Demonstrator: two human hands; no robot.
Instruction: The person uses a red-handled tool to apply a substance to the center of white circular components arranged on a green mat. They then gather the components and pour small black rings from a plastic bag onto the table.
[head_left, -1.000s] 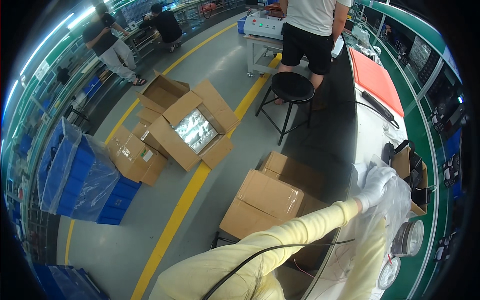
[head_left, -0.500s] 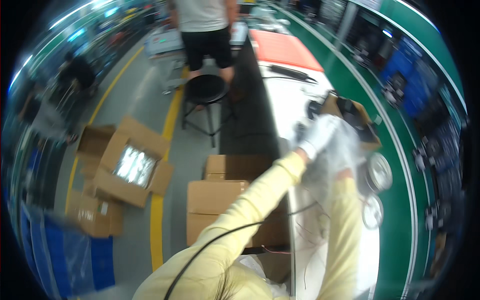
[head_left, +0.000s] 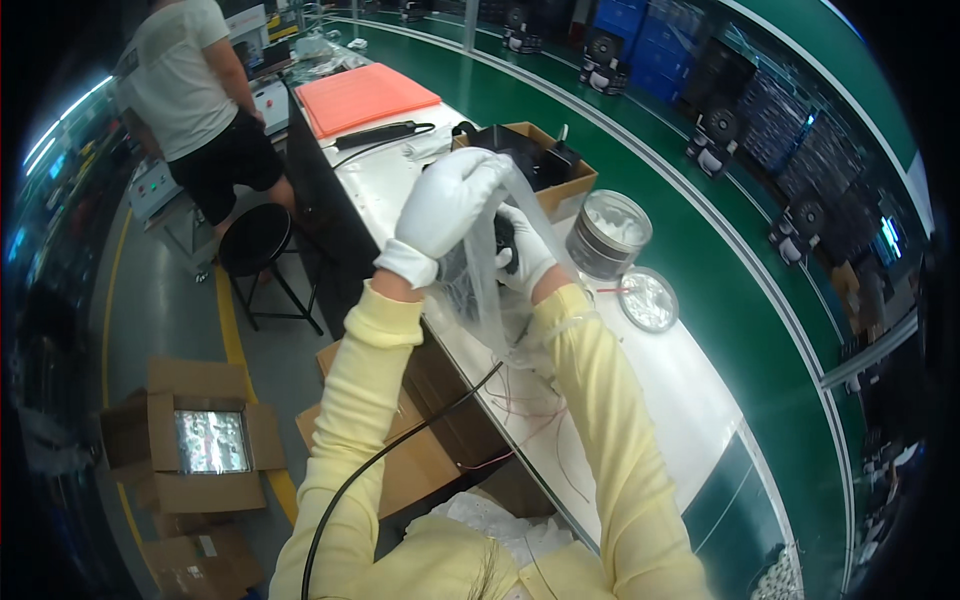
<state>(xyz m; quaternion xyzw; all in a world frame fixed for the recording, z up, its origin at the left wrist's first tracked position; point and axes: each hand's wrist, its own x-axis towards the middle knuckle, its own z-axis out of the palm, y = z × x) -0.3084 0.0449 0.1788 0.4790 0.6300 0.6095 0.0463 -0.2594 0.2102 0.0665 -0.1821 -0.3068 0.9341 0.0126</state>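
My left hand [head_left: 447, 205], in a white glove, is closed on the upper edge of a clear plastic bag [head_left: 480, 295] and lifts it above the white workbench [head_left: 640, 400]. The bag hangs down between my forearms. My right hand [head_left: 530, 250], gloved too, has its fingers wrapped round a small black part [head_left: 506, 243]. Film partly covers this part, and I cannot tell whether it is inside the bag. Just beyond my hands stands an open cardboard box [head_left: 578, 186] with black parts [head_left: 510, 145] in it.
A clear round tub [head_left: 608, 240] and a round lid-like disc [head_left: 648, 300] stand right of my hands. Orange sheets [head_left: 365, 97] and a black corded tool [head_left: 375, 135] lie farther along. Thin wires [head_left: 555, 430] trail near the front edge. A person [head_left: 195, 90] and black stool [head_left: 255, 240] are left.
The view has swung to the right, so the bench sits more central. Both hands now show clearly, with the bag stretched up by my left hand; earlier they were blurred.
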